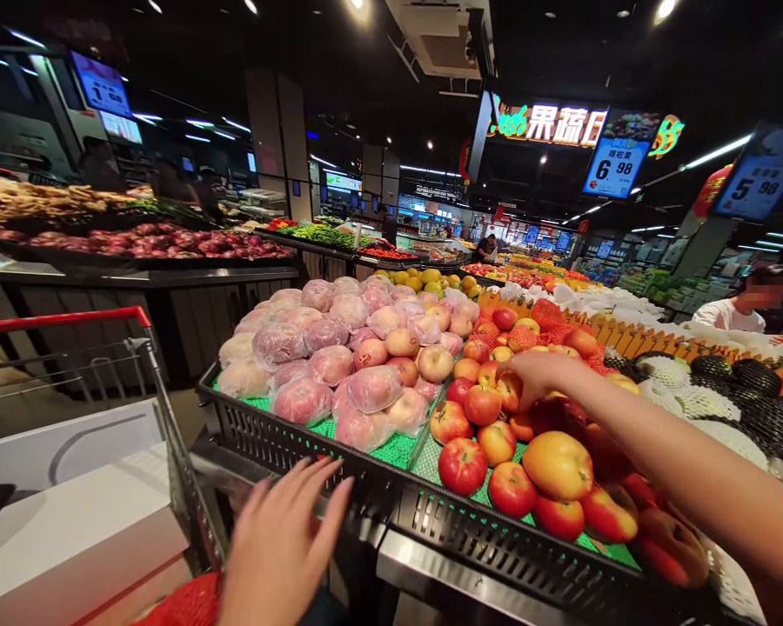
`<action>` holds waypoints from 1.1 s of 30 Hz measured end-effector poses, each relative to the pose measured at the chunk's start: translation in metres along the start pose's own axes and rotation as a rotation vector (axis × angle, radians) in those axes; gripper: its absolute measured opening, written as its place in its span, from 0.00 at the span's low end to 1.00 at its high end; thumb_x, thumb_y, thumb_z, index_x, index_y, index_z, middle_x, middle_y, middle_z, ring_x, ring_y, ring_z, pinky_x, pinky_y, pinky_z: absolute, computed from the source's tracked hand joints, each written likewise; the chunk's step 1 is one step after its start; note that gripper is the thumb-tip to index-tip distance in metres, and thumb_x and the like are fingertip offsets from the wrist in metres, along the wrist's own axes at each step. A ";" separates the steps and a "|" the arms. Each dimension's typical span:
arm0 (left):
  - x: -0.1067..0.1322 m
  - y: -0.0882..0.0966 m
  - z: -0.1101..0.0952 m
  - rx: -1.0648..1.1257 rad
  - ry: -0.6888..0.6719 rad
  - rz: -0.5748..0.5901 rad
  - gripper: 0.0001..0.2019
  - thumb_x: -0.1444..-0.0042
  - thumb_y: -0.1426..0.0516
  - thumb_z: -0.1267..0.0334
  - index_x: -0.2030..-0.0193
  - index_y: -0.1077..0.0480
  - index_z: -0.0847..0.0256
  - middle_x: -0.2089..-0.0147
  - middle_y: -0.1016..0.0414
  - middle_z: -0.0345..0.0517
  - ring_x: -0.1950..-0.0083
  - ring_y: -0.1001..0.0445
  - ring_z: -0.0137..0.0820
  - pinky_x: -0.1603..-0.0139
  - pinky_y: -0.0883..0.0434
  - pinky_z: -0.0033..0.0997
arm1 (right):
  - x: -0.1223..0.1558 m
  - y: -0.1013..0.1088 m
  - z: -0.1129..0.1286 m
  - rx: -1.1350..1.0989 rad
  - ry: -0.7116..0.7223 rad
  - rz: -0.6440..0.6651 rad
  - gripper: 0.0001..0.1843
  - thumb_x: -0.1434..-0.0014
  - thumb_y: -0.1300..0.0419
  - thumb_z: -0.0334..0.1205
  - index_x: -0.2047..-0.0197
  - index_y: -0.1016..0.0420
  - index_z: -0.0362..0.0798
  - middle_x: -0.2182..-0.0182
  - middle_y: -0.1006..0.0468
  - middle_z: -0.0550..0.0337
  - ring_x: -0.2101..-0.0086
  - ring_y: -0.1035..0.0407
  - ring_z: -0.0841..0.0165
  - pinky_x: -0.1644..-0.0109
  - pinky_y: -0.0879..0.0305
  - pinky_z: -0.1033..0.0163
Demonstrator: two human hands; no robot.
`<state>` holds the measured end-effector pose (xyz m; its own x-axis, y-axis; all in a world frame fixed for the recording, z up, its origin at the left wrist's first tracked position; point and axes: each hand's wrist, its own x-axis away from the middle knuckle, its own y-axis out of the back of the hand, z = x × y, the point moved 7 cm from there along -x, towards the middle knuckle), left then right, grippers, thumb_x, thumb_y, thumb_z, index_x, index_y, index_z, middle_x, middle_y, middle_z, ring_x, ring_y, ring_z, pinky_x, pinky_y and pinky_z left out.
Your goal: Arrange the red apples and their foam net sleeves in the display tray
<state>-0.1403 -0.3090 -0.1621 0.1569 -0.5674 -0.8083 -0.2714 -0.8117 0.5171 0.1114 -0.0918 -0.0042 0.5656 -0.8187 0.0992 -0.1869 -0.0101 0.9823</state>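
My right hand (540,376) reaches over a black crate of loose red and yellow apples, its fingers curled round an apple (510,391) among the others. Part of that apple is hidden by the hand. In front of it lie more bare apples, such as a large yellow-red apple (558,465). My left hand (287,539) hangs over the near side of the stand, fingers apart and holding nothing. It is nearest to the front rim of the crate with plastic-wrapped apples (371,387). Red netting (183,604) shows below it.
A shopping cart with a red handle (62,320) and a white box (78,526) stands at the left. Red onions (143,242) fill a stand behind it. Netted avocados (757,382) lie at the right. A person in white (731,313) is at the far right.
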 end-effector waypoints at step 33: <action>-0.123 -0.121 -0.114 0.255 -0.258 0.467 0.34 0.36 0.39 0.59 0.26 0.42 0.66 0.27 0.36 0.63 0.28 0.34 0.54 0.30 0.31 0.58 | 0.138 -0.004 -0.061 -0.303 -0.029 -0.465 0.36 0.30 0.43 0.54 0.29 0.33 0.38 0.33 0.33 0.47 0.36 0.37 0.47 0.29 0.41 0.41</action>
<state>-0.0189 -0.1571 -0.0933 -0.2617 -0.7788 -0.5700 -0.4808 -0.4068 0.7767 0.2395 -0.1695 0.0149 0.5104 -0.7827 -0.3562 0.3195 -0.2119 0.9236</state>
